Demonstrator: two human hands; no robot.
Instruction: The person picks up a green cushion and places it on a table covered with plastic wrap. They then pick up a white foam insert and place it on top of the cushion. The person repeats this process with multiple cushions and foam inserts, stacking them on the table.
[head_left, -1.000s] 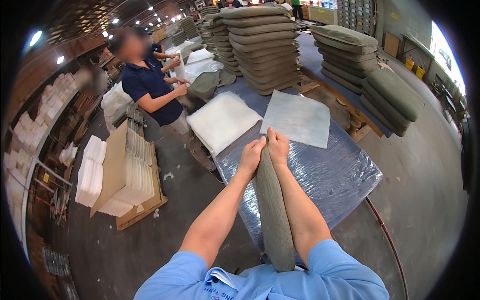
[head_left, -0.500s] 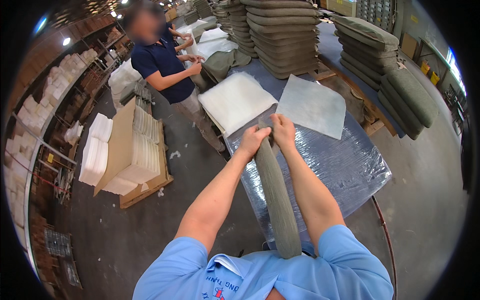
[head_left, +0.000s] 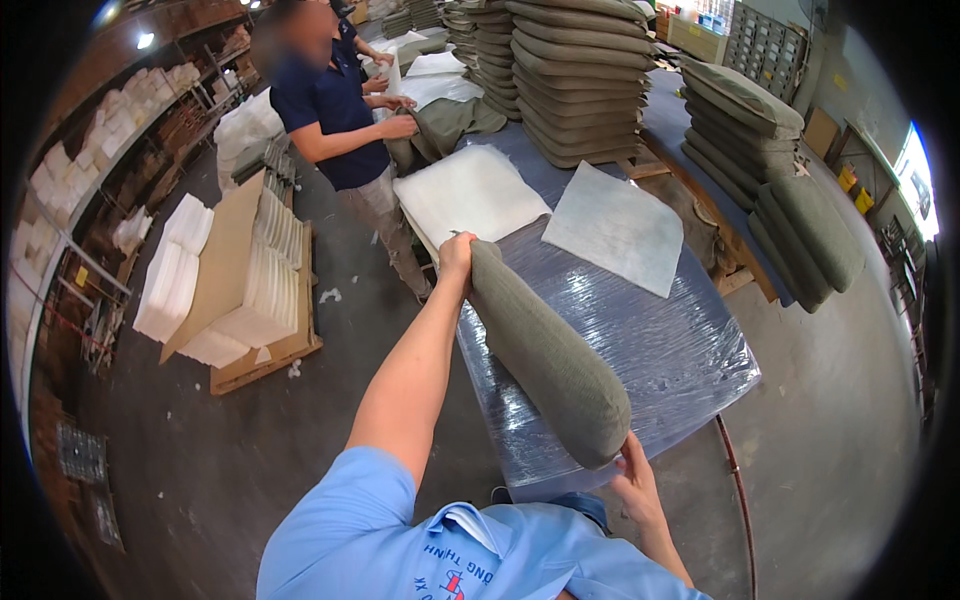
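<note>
A grey-green fabric cushion (head_left: pixel 550 355) stands on edge, slanting from the far left to the near right above a table wrapped in clear film. My left hand (head_left: pixel 458 262) is closed on its far end, where the cover bunches up. At the near end my right hand (head_left: pixel 637 485) has its fingers stretched and the thumb apart, the fingertips against the cushion's rounded corner. Beyond the cushion lie a white padding sheet (head_left: pixel 470 195) on the left and a pale grey-blue sheet (head_left: pixel 620 228) on the right, both flat on the wrapped table (head_left: pixel 690 345).
A tall stack of grey-green cushions (head_left: pixel 580 85) stands at the back, with another stack (head_left: pixel 740 125) to its right. A person in a dark shirt (head_left: pixel 335 120) handles fabric at the far left. White foam pieces (head_left: pixel 255 290) sit on a pallet. A hose (head_left: pixel 738 480) hangs at the right.
My right hand has left the far end and come back to the cushion's near end. The cushion has swung its near end to the right and tilted, showing more of its broad side.
</note>
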